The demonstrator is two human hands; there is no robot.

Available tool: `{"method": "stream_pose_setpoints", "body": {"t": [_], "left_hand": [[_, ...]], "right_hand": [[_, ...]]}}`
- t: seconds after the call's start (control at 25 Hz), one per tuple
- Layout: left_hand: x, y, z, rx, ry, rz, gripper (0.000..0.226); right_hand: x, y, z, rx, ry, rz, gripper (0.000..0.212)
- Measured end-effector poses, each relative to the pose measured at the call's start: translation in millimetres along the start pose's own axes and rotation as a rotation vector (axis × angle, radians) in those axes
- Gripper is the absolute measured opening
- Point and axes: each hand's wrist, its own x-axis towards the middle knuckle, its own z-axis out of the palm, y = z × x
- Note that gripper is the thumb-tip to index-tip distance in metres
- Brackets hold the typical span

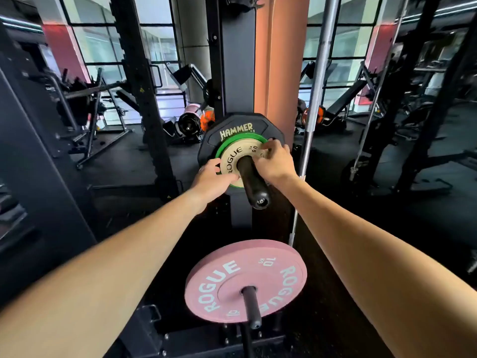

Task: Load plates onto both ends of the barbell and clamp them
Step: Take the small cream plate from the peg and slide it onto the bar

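A small cream Rogue 5 kg plate sits on a black storage peg of the rack, in front of a green plate and a black Hammer plate. My left hand grips the cream plate's lower left edge. My right hand grips its right edge. Both arms reach forward. A pink Rogue 10 kg plate hangs on a lower peg. A silver barbell stands upright to the right of the rack post.
The black rack post and an orange column rise behind the plates. Black rack uprights stand left, more frames right. Benches and machines fill the back of the dark-floored gym.
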Motion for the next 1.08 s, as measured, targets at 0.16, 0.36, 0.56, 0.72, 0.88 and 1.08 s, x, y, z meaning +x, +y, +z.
{"method": "stream_pose_setpoints", "body": {"t": [0.16,0.36,0.56,0.72,0.88,1.08], "left_hand": [[-0.5,3.5,1.4,-0.081,0.005,-0.032,0.078],[3.4,7.5,4.4,-0.112,0.003,-0.05,0.047],[-10.9,8.6,18.6,-0.125,-0.041,0.047,0.024],[-40.5,3.5,11.5,-0.18,-0.104,0.073,0.022],[-99.2,-0.5,6.6,-0.244,-0.155,0.131,0.009],[-192.1,-10.8,-43.7,-0.263,-0.146,0.193,0.01]], "right_hand": [[2.4,1.8,3.7,0.06,0.065,0.023,0.052],[11.5,-0.7,-5.4,0.132,-0.01,0.061,0.058],[-4.9,21.3,-13.1,0.308,-0.143,0.153,0.061],[-43.9,27.9,-17.1,0.404,-0.122,0.112,0.037],[-110.9,17.9,-29.2,0.403,-0.011,0.055,0.046],[-210.7,-30.5,-25.9,0.4,0.092,-0.063,0.043]]}}
